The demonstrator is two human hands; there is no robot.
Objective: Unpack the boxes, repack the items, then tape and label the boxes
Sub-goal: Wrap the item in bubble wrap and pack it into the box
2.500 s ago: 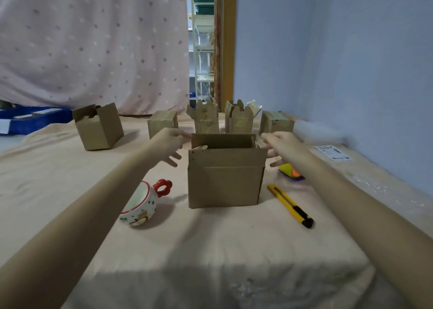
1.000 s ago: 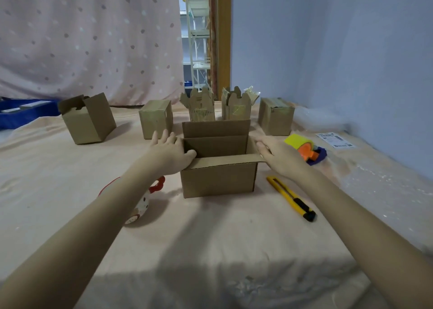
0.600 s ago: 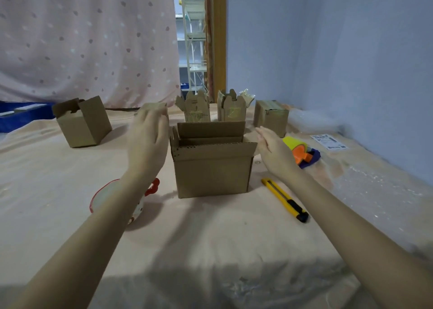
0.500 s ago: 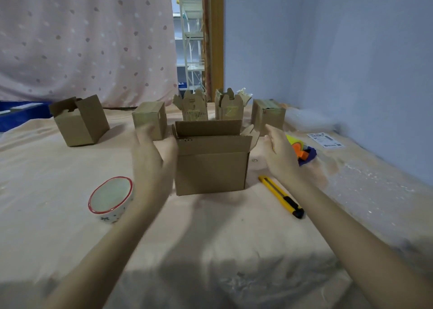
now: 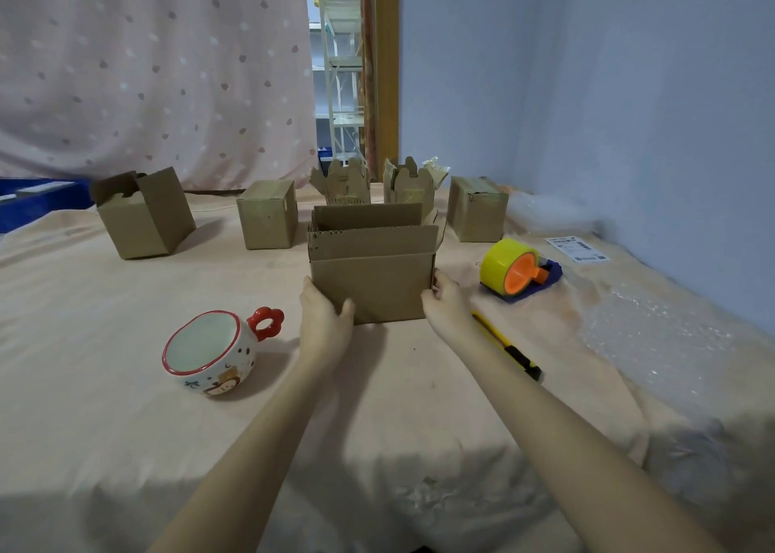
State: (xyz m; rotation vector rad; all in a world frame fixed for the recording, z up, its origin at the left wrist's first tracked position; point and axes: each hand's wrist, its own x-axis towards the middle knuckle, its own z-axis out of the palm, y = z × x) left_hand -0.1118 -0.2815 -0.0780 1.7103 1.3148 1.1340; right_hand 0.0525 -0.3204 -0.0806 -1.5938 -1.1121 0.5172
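Observation:
An open cardboard box [image 5: 373, 280] stands upright in the middle of the cloth-covered table, its flaps raised. My left hand [image 5: 325, 315] holds its lower left corner, thumb on the front face and fingers along the side. My right hand [image 5: 444, 305] holds the lower right corner the same way. A white mug [image 5: 209, 353] with a red rim and red flower-shaped handle sits left of the box, empty. A yellow tape roll on a blue dispenser [image 5: 518, 273] sits to the right. A label sheet [image 5: 578, 249] lies near the wall. The box's inside is hidden.
Several smaller cardboard boxes line the back: an open one [image 5: 144, 212] at left, a closed one [image 5: 268, 215], two with raised flaps [image 5: 344, 183], and a closed one [image 5: 476, 208]. A yellow utility knife [image 5: 509, 349] lies under my right forearm. Bubble wrap [image 5: 654, 330] covers the right side.
Both hands left the top flaps, drew apart, then dropped to the box's lower corners and took hold. The flaps now stand up. The mug is no longer hidden by my left arm.

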